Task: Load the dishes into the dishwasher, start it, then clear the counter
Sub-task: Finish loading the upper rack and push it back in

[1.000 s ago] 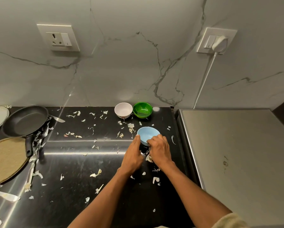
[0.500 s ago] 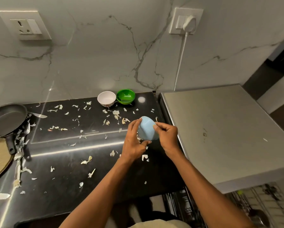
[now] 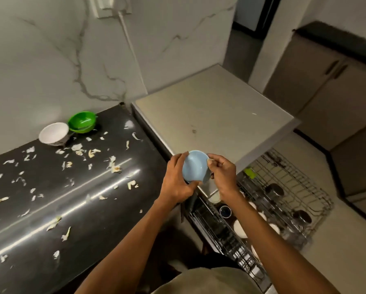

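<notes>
Loading is under way: both hands, left hand (image 3: pixel 177 179) and right hand (image 3: pixel 222 175), grasp the small pale-blue ceramic bowl (image 3: pixel 195 166) above the counter's right edge. Next, lower it into the pulled-out wire dishwasher rack (image 3: pixel 288 187), finding a free slot.

**Off-task surroundings**

A marble-veined wall (image 3: pixel 50 60) rose at 11 o'clock, with a white socket plate (image 3: pixel 108 6) at 12 o'clock and a white cord (image 3: pixel 131 47) running down from it. Beige cabinets (image 3: pixel 317 81) with dark handles stood at 2 o'clock, above a pale floor (image 3: pixel 347 251) at 4 o'clock
</notes>
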The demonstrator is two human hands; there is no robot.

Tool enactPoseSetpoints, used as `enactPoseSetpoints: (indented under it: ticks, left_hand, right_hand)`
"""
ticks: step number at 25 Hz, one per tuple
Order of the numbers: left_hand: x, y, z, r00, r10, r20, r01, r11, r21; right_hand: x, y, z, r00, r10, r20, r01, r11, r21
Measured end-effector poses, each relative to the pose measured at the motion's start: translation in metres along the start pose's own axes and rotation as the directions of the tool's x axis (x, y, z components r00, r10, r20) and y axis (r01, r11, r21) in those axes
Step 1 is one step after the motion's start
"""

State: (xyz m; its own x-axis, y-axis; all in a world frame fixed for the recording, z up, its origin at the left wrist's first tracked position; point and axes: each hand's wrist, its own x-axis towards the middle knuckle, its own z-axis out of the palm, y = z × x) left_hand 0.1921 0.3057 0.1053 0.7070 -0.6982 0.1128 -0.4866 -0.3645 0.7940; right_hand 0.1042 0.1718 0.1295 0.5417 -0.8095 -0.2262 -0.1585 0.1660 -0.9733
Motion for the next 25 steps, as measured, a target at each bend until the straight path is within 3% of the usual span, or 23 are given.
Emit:
enactPoseSetpoints:
  ticks: [4,8,13,21,25]
  left_hand:
    - [0.015,0.038,0.055,0.981,0.039,0.19,-0.062,0.991,0.115]
    - [0.027,0.077,0.114,0.945,0.013,0.328,-0.067,0.986,0.154]
    - [0.029,0.121,0.197,0.879,-0.034,0.476,-0.094,0.966,0.242]
    - [0.014,0.167,0.307,0.791,-0.082,0.606,-0.14,0.94,0.31]
    - [0.014,0.177,0.346,0.746,-0.143,0.651,-0.102,0.94,0.324]
  right_hand:
    - [-0.002,0.026,-0.075,0.989,-0.097,-0.114,0.075,0.98,-0.182]
    - [-0.011,0.052,-0.14,0.981,-0.185,-0.06,0.145,0.902,-0.407]
    - [-0.02,0.077,-0.229,0.989,-0.148,0.004,0.119,0.779,-0.615]
    - [-0.01,0.116,-0.311,0.991,-0.068,-0.116,-0.046,0.633,-0.772]
    - [-0.003,0.132,-0.331,0.974,-0.047,-0.222,-0.131,0.685,-0.717]
